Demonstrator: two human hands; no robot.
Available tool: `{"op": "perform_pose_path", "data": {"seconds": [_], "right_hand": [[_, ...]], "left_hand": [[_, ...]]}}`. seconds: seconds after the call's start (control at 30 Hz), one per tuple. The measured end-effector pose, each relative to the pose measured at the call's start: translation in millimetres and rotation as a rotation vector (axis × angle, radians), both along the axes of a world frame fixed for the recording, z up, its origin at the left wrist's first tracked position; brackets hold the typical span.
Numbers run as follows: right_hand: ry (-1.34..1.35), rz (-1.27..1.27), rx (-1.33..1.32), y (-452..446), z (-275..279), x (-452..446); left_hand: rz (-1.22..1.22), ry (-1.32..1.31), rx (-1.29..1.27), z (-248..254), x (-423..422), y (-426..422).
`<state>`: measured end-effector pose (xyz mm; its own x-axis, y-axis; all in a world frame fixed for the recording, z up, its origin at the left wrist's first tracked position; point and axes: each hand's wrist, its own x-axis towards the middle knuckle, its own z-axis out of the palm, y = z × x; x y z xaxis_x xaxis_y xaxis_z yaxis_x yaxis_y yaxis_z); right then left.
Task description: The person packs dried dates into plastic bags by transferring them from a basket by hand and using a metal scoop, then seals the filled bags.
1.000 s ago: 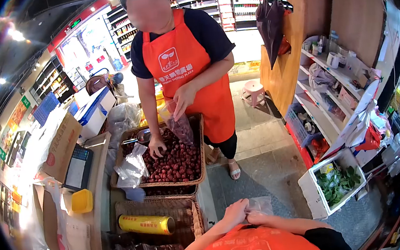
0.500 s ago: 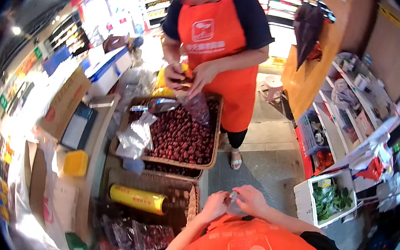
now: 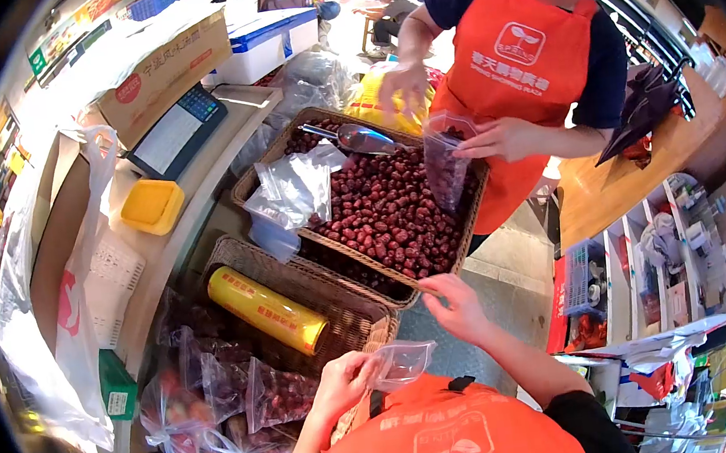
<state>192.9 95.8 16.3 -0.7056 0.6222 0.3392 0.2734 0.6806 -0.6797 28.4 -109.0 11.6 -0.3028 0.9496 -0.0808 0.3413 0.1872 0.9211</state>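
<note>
My left hand (image 3: 343,389) pinches the edge of a small clear plastic zip bag (image 3: 404,362), which hangs slack in front of my orange apron. My right hand (image 3: 458,307) reaches forward, its fingers closed at the near rim of a wicker basket (image 3: 358,261). Dark red dried dates (image 3: 401,214) fill this basket. A metal scoop (image 3: 363,138) and a stack of clear bags (image 3: 293,190) lie on them. Across the basket, a co-worker's hand (image 3: 504,139) holds a clear bag of dates (image 3: 447,160); the co-worker's other hand (image 3: 403,85) is blurred.
A yellow film roll (image 3: 266,310) lies in a lower wicker basket (image 3: 382,323). Bagged dates (image 3: 279,393) sit nearby. At left, the counter bears a scale (image 3: 178,133), a yellow tub (image 3: 153,206) and a cardboard box (image 3: 157,76). White shelving (image 3: 641,259) stands at right.
My hands were together at the small bag; now they are apart. The right has moved forward to the basket, the left keeps the bag. The view has turned, and the co-worker's hands have separated.
</note>
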Motion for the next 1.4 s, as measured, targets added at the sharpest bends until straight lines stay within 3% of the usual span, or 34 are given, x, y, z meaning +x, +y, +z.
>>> {"op": "perform_pose_path", "data": {"seconds": [0.13,0.3,0.47,0.6,0.83,1.1,1.27,1.37,1.4], "right_hand": [[-0.123,0.186,0.262,27,-30,-64],[-0.239,0.214,0.486,51,-63,-126],[-0.482,0.248,0.422,70,-78,-164],[-0.509,0.241,0.479,83,-90,-181],[-0.588,0.295,0.325,121,-86,-182],[-0.497,0.187,0.304,165,-97,-157],[-0.533,0.112,0.338,162,-100,-160],[-0.237,0.126,0.4,155,-85,-169],[-0.176,0.21,0.308,156,-84,-181]], "left_hand": [[0.085,-0.038,0.039,-5,-11,-11],[0.194,-0.075,0.076,-16,-14,-27],[0.297,-0.112,0.041,-12,-16,-39],[0.375,-0.079,0.046,-6,-13,-42],[0.563,-0.165,0.017,-13,-4,-36],[0.693,-0.403,0.068,-13,-3,-2],[0.709,-0.343,0.036,0,-13,18],[0.704,-0.313,0.045,4,-19,22],[0.702,-0.298,0.046,2,-21,22]]}}
